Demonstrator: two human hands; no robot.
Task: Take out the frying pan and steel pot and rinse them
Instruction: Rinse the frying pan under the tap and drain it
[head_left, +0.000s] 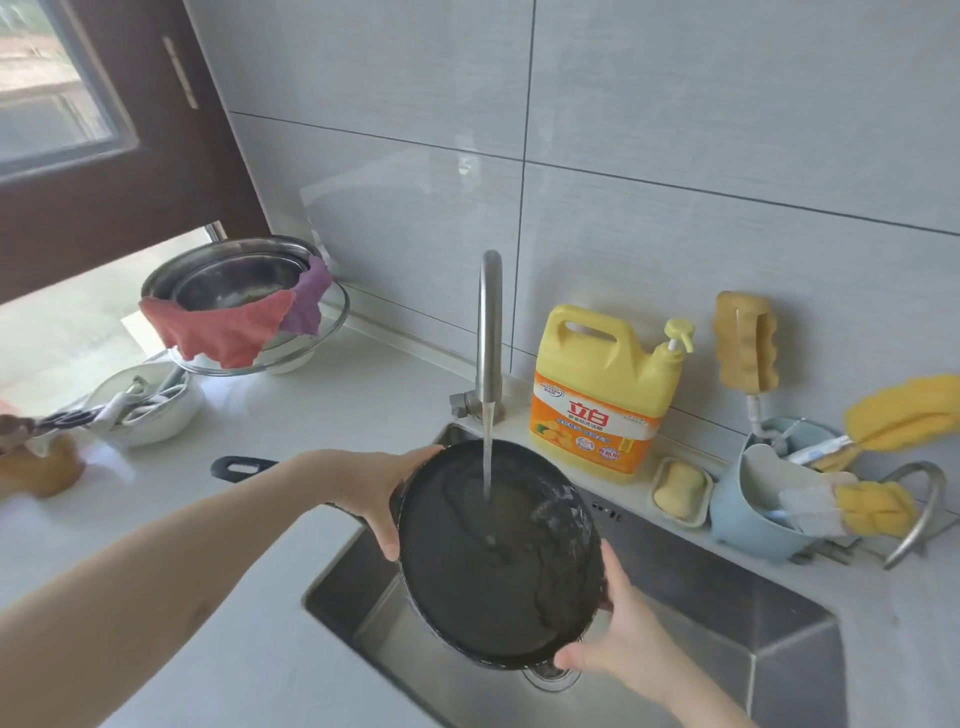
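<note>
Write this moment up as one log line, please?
step: rinsing | frying pan tilted over sink | left hand and right hand on its rim | tap running into it

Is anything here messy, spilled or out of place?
Nothing spilled. The oddest sight is the red cloth and purple cloth draped over the steel pot on the counter; the frying pan rinses over the sink.

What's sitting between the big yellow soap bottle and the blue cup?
A small dish holding a yellow soap bar, seen from the head camera.
</note>
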